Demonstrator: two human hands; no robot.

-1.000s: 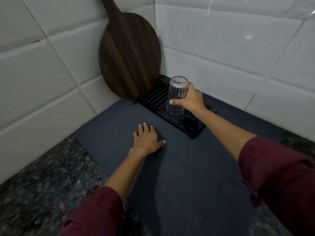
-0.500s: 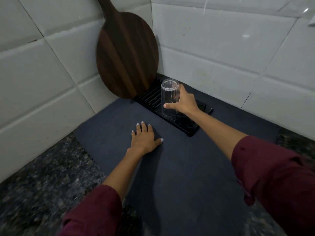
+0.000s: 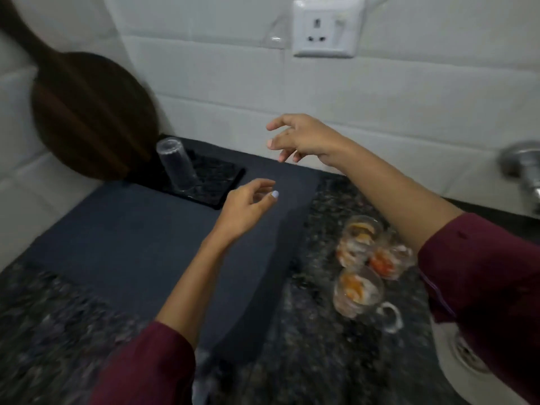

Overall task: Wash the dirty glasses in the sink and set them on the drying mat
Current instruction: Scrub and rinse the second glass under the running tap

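While both your hands hang in the air with nothing in their grip, the fingers loosely apart, the clean glass (image 3: 176,164) stands upside down on the black ridged drying mat (image 3: 222,182) in the back corner. Your left hand (image 3: 248,206) hovers over the dark grey cloth (image 3: 131,238) spread on the speckled granite tabletop (image 3: 315,331); your right hand (image 3: 304,140) is raised in front of the white tiled wall (image 3: 380,97). A round dark wooden board (image 3: 90,115) leans against the wall just behind the mat. Three dirty glass cups (image 3: 362,264) with orange residue sit together on the bare granite to the right of the cloth, partly under your right forearm. A white socket plate (image 3: 324,27) is mounted on the tiles; any writing on it is too blurred to read. At the right edge you see a metal tap (image 3: 523,168) and the rim of the white sink (image 3: 467,363).
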